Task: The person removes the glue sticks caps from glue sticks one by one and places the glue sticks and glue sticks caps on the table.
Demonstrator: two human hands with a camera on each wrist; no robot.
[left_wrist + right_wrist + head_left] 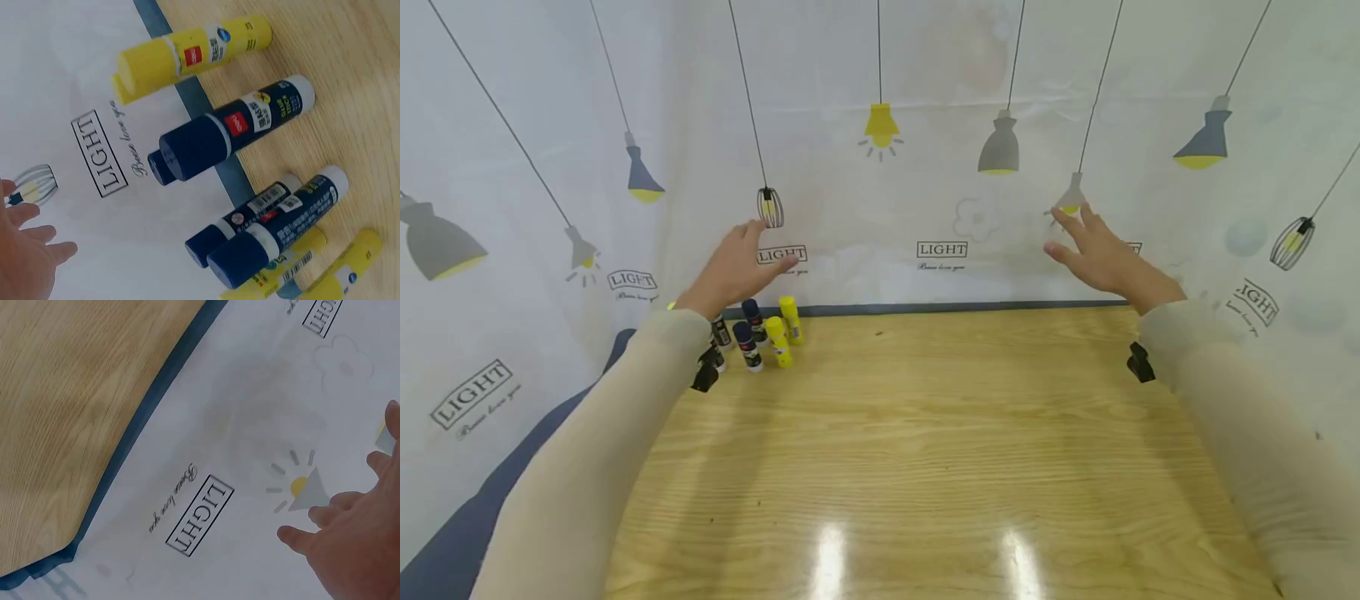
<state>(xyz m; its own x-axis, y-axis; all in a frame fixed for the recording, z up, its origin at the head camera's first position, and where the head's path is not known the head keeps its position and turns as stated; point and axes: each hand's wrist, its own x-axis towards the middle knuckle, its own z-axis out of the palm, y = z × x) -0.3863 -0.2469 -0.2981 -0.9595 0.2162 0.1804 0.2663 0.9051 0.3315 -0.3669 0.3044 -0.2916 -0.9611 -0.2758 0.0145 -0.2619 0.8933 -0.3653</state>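
Note:
My left hand (733,268) is raised above the far left of the table, fingers extended and holding nothing. Below it stand several glue sticks, some with dark navy caps and bodies (748,347), others yellow (778,342). The left wrist view shows them closer, including an upright navy glue stick (237,128) and a yellow one (195,55); some overlap and are partly hidden. Over the far right side hovers my right hand (1097,254), its fingers spread and grasping nothing. Only part of that hand (356,544) enters the right wrist view, in front of the curtain.
A wooden table (940,433) with light reflections spans the front. Behind it and at both sides hangs a white curtain (850,200) printed with lamps and the word LIGHT, with a blue border (925,308) along the table's back edge.

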